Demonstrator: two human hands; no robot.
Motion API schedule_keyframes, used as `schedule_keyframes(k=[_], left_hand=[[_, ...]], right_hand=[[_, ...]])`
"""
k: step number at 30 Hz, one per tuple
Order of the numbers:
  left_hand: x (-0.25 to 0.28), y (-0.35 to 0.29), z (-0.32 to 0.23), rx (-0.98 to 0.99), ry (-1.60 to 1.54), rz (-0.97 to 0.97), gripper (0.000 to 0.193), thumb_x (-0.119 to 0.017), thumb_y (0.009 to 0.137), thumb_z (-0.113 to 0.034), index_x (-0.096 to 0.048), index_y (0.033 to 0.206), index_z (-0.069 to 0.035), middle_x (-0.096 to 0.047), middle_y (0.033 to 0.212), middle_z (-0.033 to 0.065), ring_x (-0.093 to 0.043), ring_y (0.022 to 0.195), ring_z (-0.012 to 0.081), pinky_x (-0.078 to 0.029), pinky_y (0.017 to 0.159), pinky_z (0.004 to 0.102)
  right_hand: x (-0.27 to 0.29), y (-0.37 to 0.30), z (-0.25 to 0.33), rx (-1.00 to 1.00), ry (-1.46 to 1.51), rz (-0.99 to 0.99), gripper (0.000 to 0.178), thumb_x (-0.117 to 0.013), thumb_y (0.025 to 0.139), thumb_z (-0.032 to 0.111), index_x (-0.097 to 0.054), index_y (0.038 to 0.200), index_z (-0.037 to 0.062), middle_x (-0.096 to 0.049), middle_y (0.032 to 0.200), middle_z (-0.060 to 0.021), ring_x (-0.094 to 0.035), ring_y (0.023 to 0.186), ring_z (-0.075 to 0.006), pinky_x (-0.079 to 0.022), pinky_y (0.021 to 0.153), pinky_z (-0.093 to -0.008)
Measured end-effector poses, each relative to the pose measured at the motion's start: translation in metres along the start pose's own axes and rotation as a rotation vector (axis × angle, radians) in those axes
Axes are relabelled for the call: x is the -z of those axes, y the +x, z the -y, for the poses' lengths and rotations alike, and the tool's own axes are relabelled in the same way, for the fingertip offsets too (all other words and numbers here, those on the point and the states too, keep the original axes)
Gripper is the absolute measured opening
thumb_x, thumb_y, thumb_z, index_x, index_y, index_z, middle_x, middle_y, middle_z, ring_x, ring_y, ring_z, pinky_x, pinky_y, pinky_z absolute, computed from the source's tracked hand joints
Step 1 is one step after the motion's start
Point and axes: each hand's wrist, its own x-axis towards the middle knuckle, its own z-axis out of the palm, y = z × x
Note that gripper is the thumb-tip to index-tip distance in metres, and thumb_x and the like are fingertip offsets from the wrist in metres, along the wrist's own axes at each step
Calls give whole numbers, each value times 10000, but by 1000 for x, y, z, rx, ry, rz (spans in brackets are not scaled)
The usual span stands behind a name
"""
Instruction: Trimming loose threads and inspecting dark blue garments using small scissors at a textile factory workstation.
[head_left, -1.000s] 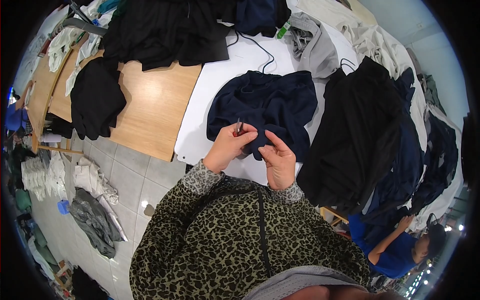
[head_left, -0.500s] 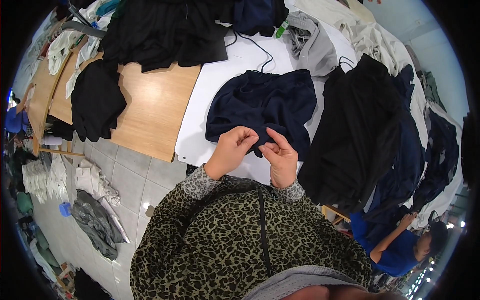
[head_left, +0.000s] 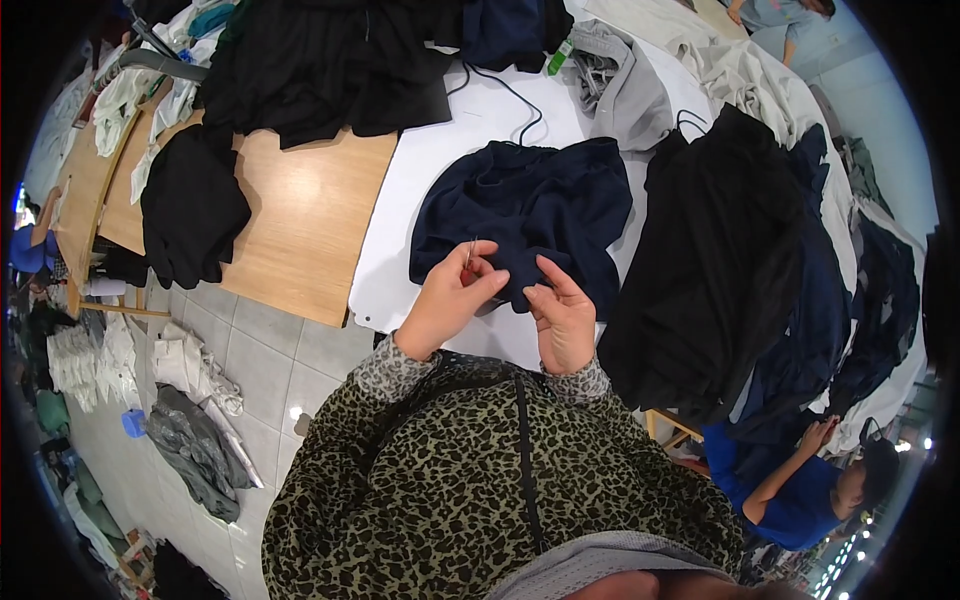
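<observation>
My left hand (head_left: 449,297) is closed around small thread snips (head_left: 469,262), whose metal tip and red handle show between the fingers. To its right, my right hand (head_left: 562,319) has thumb and forefinger bent close together; whatever they pinch, if anything, is too small to make out. Both hands hover at the near edge of a crumpled navy garment (head_left: 530,195), which lies on a white tabletop (head_left: 385,250). A dark cord (head_left: 538,115) runs across the white top just beyond the garment.
Black garments (head_left: 715,270) are heaped at my right, with a grey garment (head_left: 635,105) beyond. More black clothing (head_left: 325,70) covers the far side. A wooden tabletop (head_left: 310,220) adjoins on the left, holding a black bundle (head_left: 195,205). A person in blue (head_left: 790,490) is at lower right.
My left hand has shifted slightly left and turned, bringing the snips into sight. My right hand stays nearly in place. Another person has come into view at the far right.
</observation>
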Motion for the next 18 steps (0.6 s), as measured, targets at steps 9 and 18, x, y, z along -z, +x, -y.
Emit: schedule_keyframes(k=[9, 18], left_hand=[[-6, -24, 1, -264, 652, 20, 482, -688, 799, -149, -430, 1192, -42, -630, 833, 144, -647, 730, 255, -497, 628, 316], [-13, -21, -2, -248, 670, 9, 429, -699, 782, -143, -426, 1102, -56, -623, 793, 149, -642, 700, 298, -495, 591, 342]], right_hand=[[-5, 5, 0, -2, 132, -60, 416, -585, 809, -79, -497, 1215, -61, -575, 996, -80, -583, 874, -135, -475, 821, -256], [-2, -1, -5, 114, -65, -50, 466, -601, 787, -109, -490, 1236, -57, -571, 855, -47, -535, 812, -82, -432, 774, -208]])
